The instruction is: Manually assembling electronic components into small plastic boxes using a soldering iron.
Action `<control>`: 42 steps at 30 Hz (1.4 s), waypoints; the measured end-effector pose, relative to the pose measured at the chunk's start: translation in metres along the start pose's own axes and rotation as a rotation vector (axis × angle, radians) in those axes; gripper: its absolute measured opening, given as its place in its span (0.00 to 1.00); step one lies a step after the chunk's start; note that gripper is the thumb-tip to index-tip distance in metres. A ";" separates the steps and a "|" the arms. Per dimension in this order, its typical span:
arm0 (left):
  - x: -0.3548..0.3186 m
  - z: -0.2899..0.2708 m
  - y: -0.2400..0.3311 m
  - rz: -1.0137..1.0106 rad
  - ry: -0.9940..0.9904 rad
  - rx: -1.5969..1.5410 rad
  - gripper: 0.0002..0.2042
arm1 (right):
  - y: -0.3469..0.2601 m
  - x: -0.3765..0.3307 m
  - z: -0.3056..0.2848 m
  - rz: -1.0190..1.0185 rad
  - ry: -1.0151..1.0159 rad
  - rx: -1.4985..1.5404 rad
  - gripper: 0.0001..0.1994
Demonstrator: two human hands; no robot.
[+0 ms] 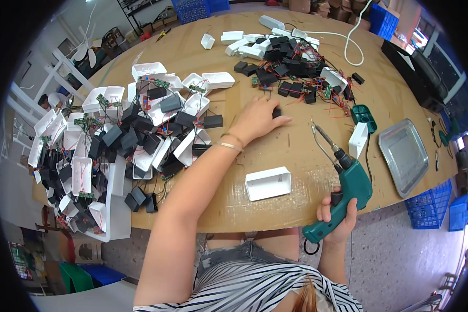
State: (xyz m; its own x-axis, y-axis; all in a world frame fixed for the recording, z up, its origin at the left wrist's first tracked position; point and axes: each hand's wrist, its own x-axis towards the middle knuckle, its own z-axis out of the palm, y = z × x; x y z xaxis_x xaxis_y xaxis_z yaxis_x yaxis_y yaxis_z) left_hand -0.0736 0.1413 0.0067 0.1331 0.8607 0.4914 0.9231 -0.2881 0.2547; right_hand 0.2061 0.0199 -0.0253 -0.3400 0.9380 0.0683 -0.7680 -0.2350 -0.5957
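Observation:
My right hand (pixel 343 229) is wrapped round the handle of a green soldering gun (pixel 356 182), its thin metal tip and a bent feed tube pointing up and away over the table. My left arm stretches across to the middle of the table. There my left hand (pixel 256 118) closes its thumb and fingers round a small black block (pixel 276 112), mostly hidden by the hand. A small circuit board with red wires (pixel 265 88) lies just beyond its fingertips. Nearer to me an open white plastic case (pixel 268 183) sits apart from both hands.
Left, a white bin (pixel 120 208) overflows with white cases, black blocks and wired boards. Another pile of black blocks (pixel 291 65) and white cases lies at the far side. At right are a green holder (pixel 364 118), an upright white case (pixel 358 139) and a metal tray (pixel 384 156).

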 end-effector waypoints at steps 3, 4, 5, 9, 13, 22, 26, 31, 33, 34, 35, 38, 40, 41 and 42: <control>-0.014 -0.030 0.006 -0.165 -0.393 -0.025 0.20 | -0.003 0.000 0.001 -0.002 0.007 -0.010 0.24; -0.021 -0.038 0.007 -0.196 -0.559 0.019 0.21 | -0.004 0.000 0.003 0.002 0.016 -0.010 0.24; -0.027 -0.048 0.013 -0.197 -0.570 0.015 0.21 | -0.005 0.001 0.006 -0.016 0.017 -0.017 0.25; -0.037 -0.053 0.019 -0.363 -0.246 -0.007 0.25 | -0.006 0.007 0.008 -0.035 0.019 -0.044 0.25; -0.021 -0.020 0.008 -0.102 0.082 0.047 0.29 | -0.004 0.007 0.010 -0.035 0.013 -0.032 0.25; -0.029 -0.007 -0.009 -0.094 0.034 -0.071 0.13 | 0.000 0.005 0.012 -0.012 0.044 -0.018 0.23; -0.035 -0.049 0.007 -0.400 -0.059 -0.382 0.10 | -0.004 0.003 0.010 -0.008 0.067 -0.054 0.23; -0.060 -0.066 0.005 -0.378 0.044 -0.733 0.11 | -0.004 0.005 0.012 -0.026 0.077 -0.090 0.23; -0.067 -0.067 0.005 -0.375 0.025 -0.734 0.11 | -0.003 0.005 0.012 -0.018 0.072 -0.079 0.23; -0.070 -0.067 0.005 -0.371 0.000 -0.738 0.11 | -0.003 0.006 0.012 -0.012 0.072 -0.069 0.22; -0.071 -0.068 0.007 -0.369 0.001 -0.740 0.11 | -0.003 0.005 0.014 -0.013 0.072 -0.071 0.22; -0.072 -0.071 0.012 -0.333 -0.002 -0.758 0.12 | -0.003 0.006 0.016 -0.019 0.095 -0.093 0.22; -0.073 -0.074 0.010 -0.293 -0.102 -0.658 0.11 | -0.003 0.006 0.015 -0.015 0.087 -0.079 0.22; -0.073 -0.074 0.009 -0.293 -0.105 -0.659 0.11 | -0.003 0.007 0.015 -0.016 0.090 -0.079 0.22; -0.073 -0.073 0.009 -0.248 -0.091 -0.626 0.10 | -0.003 0.007 0.016 -0.019 0.093 -0.088 0.22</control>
State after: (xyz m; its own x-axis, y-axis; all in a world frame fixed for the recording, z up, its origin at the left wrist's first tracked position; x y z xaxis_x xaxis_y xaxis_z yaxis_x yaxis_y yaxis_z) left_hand -0.1017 0.0451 0.0342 -0.0002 0.9566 0.2912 0.5507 -0.2430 0.7985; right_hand 0.1974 0.0227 -0.0105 -0.2709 0.9626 0.0083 -0.7219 -0.1975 -0.6632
